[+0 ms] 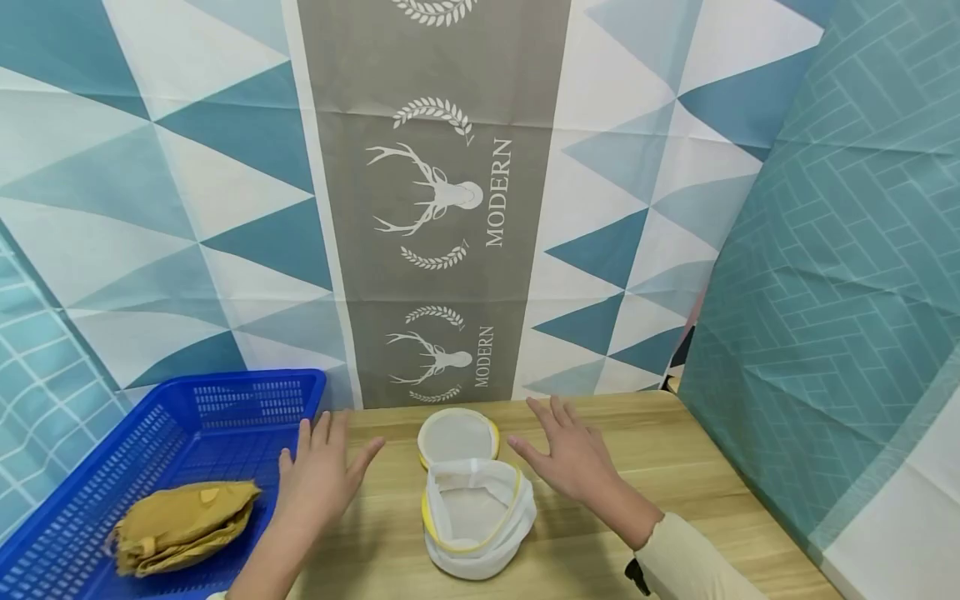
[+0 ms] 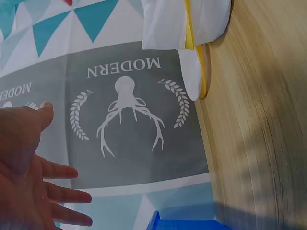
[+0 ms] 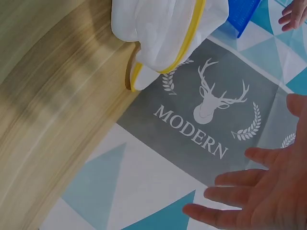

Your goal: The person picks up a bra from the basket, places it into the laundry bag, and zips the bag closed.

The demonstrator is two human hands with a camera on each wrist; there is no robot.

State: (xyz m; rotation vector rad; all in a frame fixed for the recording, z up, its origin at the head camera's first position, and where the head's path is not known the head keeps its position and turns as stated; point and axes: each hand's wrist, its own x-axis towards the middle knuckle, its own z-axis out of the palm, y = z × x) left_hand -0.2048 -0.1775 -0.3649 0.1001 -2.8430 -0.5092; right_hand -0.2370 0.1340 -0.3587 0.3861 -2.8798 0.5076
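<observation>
A white mesh bag [image 1: 480, 533] with yellow trim stands on the wooden table, its mouth open towards me. Its round mesh lid [image 1: 457, 437], edged in yellow, lies folded back behind it. My left hand [image 1: 318, 475] hovers to the left of the bag with fingers spread, holding nothing. On the other side, my right hand [image 1: 570, 454] is raised with its fingers extended and nothing in it. Neither hand touches the bag. Both wrist views show the bag's side, in the left wrist view as white fabric [image 2: 165, 24] with a yellow strip.
At the left sits a blue plastic basket [image 1: 288, 400] with perforated walls. A folded mustard-yellow cloth item [image 1: 183, 525] lies inside it. Behind the table [image 1: 637, 517] hangs a patterned cloth [image 1: 442, 283] with deer heads; a teal sheet [image 1: 840, 275] closes off the right side.
</observation>
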